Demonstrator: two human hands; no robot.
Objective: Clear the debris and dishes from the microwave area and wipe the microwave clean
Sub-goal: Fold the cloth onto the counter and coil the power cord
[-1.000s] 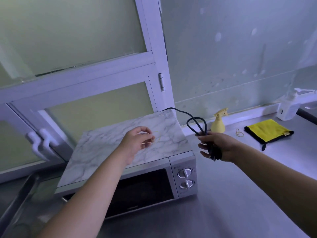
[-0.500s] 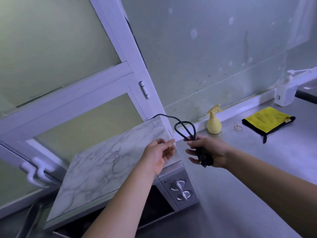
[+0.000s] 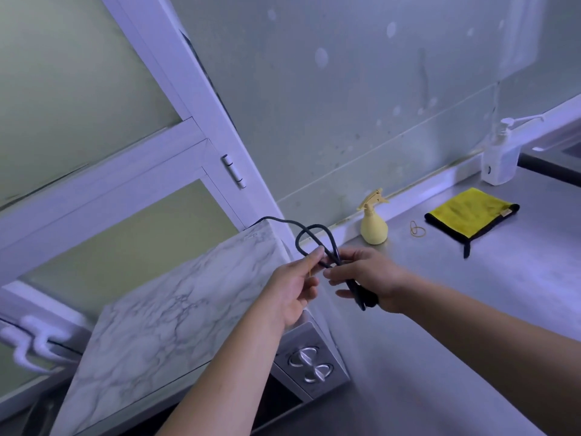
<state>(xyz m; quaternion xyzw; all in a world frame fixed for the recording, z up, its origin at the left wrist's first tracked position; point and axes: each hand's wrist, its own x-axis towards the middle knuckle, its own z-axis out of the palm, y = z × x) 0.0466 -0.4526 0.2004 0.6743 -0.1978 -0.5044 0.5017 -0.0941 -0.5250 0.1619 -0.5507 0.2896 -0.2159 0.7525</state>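
We hold the cord [image 3: 358, 295] of the microwave [image 3: 176, 309] in a folded bundle just above its right rear corner. Our right hand [image 3: 374, 278] is curled round the doubled strands, and our left hand [image 3: 292, 294] pinches the loop between thumb and forefinger, seemingly to keep the folds together for tying; a yellowish bit under the left fingers is too small to name. Lifting the cord likely frees the top and the surface [image 3: 440, 309] for wiping, with the spray bottle [image 3: 373, 221], rubber band [image 3: 417, 229] and cloth [image 3: 468, 215] lying ready near the wall to our right.
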